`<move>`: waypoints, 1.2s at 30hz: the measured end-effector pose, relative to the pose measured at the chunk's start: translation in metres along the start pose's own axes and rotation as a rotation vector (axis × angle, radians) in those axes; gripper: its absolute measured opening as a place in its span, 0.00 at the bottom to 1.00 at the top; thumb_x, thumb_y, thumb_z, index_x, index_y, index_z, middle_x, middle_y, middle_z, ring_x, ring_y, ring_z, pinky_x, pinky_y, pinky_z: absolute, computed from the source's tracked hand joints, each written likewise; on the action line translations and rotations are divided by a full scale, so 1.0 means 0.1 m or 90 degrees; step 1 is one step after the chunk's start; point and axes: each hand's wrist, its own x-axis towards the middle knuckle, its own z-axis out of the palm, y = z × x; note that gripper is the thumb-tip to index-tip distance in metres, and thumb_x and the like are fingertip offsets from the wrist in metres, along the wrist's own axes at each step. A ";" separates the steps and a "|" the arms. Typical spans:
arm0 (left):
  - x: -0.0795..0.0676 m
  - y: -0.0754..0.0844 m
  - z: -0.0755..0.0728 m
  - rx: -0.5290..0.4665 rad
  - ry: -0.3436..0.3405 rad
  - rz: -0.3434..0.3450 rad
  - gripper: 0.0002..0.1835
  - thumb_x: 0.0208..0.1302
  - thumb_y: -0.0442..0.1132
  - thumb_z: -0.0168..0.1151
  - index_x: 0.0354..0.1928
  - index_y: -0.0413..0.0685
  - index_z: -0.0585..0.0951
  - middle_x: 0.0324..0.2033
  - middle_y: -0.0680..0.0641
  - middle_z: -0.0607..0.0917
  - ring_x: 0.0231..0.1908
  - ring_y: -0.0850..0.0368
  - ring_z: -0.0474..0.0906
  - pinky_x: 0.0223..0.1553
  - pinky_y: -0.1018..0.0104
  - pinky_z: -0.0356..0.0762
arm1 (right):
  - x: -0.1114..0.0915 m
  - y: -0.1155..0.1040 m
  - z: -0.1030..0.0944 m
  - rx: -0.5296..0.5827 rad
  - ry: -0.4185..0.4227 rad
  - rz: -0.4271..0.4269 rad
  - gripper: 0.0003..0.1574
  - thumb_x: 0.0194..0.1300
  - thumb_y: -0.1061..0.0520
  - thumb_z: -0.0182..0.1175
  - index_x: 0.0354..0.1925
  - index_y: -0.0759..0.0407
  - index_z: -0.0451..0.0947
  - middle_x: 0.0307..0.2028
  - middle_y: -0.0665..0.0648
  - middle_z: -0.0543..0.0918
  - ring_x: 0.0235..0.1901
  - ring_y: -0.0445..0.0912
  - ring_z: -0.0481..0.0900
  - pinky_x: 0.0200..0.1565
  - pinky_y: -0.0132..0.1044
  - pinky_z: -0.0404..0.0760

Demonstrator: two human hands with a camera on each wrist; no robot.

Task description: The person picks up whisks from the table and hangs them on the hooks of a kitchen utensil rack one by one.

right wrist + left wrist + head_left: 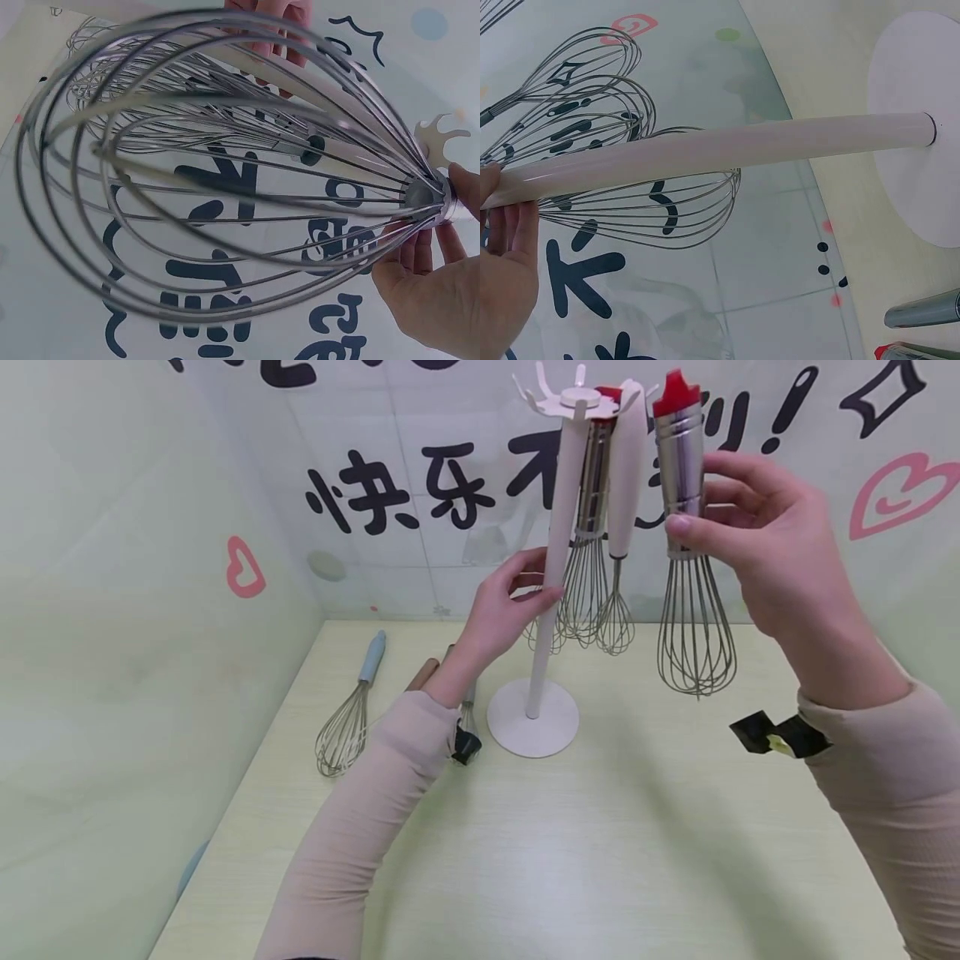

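- head view: right hand [772, 527] pinches a red-capped, silver metal balloon whisk [681, 477] by the handle, thumb and fingers a handle's width apart; whisk upright in mid-air, wires down, right of the stand.
- left hand [506, 606] curls thumb and fingers round the pole of a white, round-based stand [543, 631] with upturned hooks.
- hanging there: a red-topped, dark shiny metal whisk [596, 477] and a smaller white-handled wire whisk [628, 477].
- on pale wooden table [600, 843]: blue-handled wire whisk [372, 657].
- left wrist view only: red-ended object [904, 352], mostly cropped, beside a grey cylindrical handle [922, 309].
- right wrist view: wire loops near, joining at the collar; red cap out of frame.
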 end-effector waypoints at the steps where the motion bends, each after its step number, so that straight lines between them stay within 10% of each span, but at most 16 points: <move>1: 0.00 0.00 0.00 0.001 0.001 0.001 0.26 0.63 0.33 0.62 0.63 0.41 0.71 0.55 0.39 0.78 0.57 0.50 0.76 0.57 0.72 0.78 | 0.00 0.00 0.01 -0.002 -0.003 -0.004 0.31 0.50 0.72 0.68 0.54 0.58 0.78 0.42 0.56 0.83 0.38 0.46 0.81 0.41 0.26 0.84; 36: 0.00 -0.01 0.00 0.003 0.001 -0.002 0.26 0.63 0.33 0.62 0.63 0.41 0.71 0.54 0.39 0.78 0.57 0.49 0.76 0.56 0.71 0.78 | 0.03 -0.05 0.06 -0.059 -0.018 -0.037 0.28 0.49 0.73 0.68 0.51 0.59 0.81 0.40 0.54 0.83 0.37 0.45 0.78 0.37 0.25 0.81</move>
